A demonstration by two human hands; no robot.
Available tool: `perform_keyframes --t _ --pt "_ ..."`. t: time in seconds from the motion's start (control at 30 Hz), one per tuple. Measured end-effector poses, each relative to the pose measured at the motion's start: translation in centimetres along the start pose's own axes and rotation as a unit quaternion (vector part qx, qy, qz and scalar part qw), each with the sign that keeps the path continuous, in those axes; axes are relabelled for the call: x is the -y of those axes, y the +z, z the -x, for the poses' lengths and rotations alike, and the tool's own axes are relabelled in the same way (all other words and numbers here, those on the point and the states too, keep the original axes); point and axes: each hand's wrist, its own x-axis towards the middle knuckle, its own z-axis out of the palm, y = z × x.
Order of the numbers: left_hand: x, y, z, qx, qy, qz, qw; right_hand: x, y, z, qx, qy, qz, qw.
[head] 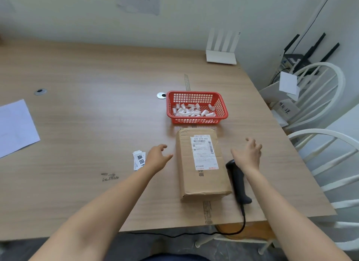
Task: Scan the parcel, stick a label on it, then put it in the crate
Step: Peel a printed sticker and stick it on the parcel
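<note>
A brown cardboard parcel (202, 163) lies flat on the wooden table (87, 109), with a white shipping label (205, 152) on its top face. My left hand (158, 158) hovers open just left of the parcel, fingers apart, holding nothing. My right hand (248, 154) hovers open just right of it, above the head of a black barcode scanner (238, 180) that lies beside the parcel. A small stack of printed labels (138, 159) sits left of my left hand, partly hidden by it. A red plastic crate (196, 107) stands right behind the parcel.
The crate holds several white bits of peeled backing paper. A white router (221, 55) stands at the table's back right corner. White chairs (320, 97) line the right edge. A paper sheet (15, 126) lies at far left. The scanner cable (233, 229) hangs over the front edge.
</note>
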Motion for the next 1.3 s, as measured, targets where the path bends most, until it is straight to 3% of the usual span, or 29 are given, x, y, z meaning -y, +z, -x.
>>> perform_keyframes --t 0.13,0.23,0.4,0.53,0.77,1.03,1.13,1.3 --pt "2.4 -1.7 -0.7 -0.030 -0.011 -0.088 0.996 7.2 1.6 3.5 0.065 -0.183 -0.093 0.977" --pt "4.4 -3.1 -1.1 -0.041 -0.025 -0.145 0.988 11.5 4.6 6.5 0.142 -0.251 -0.133 0.948" --pt "7.0 -4.9 -2.4 -0.053 -0.032 -0.210 0.976 13.2 12.6 9.7 0.284 -0.236 -0.023 0.929" --pt "8.4 -5.2 -3.4 -0.023 -0.017 -0.218 0.976 11.2 17.8 11.0 0.337 -0.169 0.100 0.921" --pt "8.7 -4.9 -4.6 0.007 0.009 -0.221 0.975 11.3 21.2 11.4 0.304 -0.094 0.100 0.943" --pt "9.4 -4.8 -4.3 -0.060 0.038 -0.176 0.982 10.7 21.9 10.9 0.286 -0.043 0.049 0.956" --pt "9.3 -5.1 -4.3 -0.050 0.032 -0.169 0.984 10.7 21.5 10.8 0.277 -0.046 0.046 0.959" --pt "6.2 -7.2 -4.6 -0.060 0.028 -0.001 0.998 12.7 18.9 10.5 0.169 -0.087 -0.026 0.981"
